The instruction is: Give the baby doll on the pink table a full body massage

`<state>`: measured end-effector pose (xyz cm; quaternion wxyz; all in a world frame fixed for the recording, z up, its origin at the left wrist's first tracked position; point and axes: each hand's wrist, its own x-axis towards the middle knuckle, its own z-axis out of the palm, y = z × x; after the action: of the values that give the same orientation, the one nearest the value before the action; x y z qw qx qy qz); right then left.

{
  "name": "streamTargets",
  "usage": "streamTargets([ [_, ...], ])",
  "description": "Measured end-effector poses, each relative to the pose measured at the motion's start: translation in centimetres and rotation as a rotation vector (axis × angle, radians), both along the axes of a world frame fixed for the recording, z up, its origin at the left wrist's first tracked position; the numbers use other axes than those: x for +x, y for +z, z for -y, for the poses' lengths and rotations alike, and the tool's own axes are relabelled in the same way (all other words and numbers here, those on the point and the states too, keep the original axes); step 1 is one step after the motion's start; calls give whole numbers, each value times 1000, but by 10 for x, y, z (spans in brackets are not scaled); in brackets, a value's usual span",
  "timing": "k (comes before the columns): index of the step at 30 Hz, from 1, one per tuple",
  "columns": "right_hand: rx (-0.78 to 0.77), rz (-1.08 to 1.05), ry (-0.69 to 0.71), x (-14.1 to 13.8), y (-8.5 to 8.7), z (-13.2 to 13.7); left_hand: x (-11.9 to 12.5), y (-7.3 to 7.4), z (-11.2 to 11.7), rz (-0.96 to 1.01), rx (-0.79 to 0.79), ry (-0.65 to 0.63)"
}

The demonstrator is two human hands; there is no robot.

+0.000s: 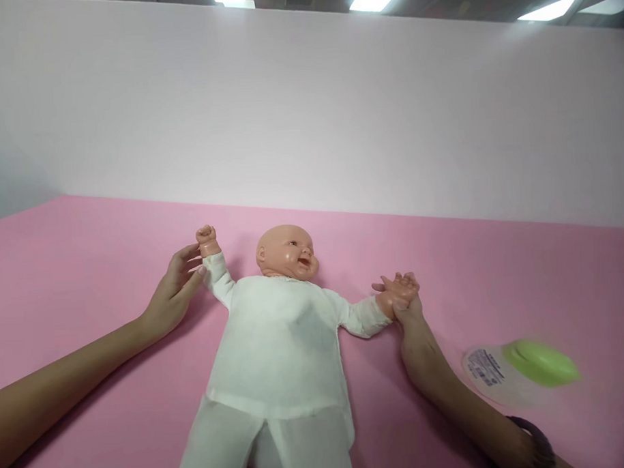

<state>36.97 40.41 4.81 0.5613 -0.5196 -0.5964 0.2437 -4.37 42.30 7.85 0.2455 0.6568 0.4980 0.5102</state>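
Note:
A baby doll (285,337) with a cloth body in white lies on its back, arms spread wide and head turned toward the right. My left hand (178,283) pinches its arm at the left by the wrist, thumb at the sleeve cuff and fingers partly behind it. Over on the right, my right hand (411,319) is closed around the doll's other wrist, with the thumb on its palm side and most fingers hidden behind. The doll's feet lie outside the view.
The doll rests on a pink surface (88,269) that meets a white wall (308,111) at the back. Beside my right forearm lies a clear and green plastic item (539,362) with a printed label. A dark band (534,438) circles my right forearm.

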Motion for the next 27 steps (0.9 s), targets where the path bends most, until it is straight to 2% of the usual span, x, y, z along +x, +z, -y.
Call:
streamTargets([
  [5,-58,13,22,-5,14,7,2,1,2,-146,-28,-82],
  [11,99,-145,54,-5,14,4,-3,-10,2,-268,105,-99],
  [16,114,-124,72,-6,14,4,-2,-6,3,-417,170,-155],
  [21,72,60,178,-10,22,11,-3,-4,0,-364,114,-140],
  [27,-116,190,223,-6,22,6,-2,3,-6,-221,-83,-183],
])
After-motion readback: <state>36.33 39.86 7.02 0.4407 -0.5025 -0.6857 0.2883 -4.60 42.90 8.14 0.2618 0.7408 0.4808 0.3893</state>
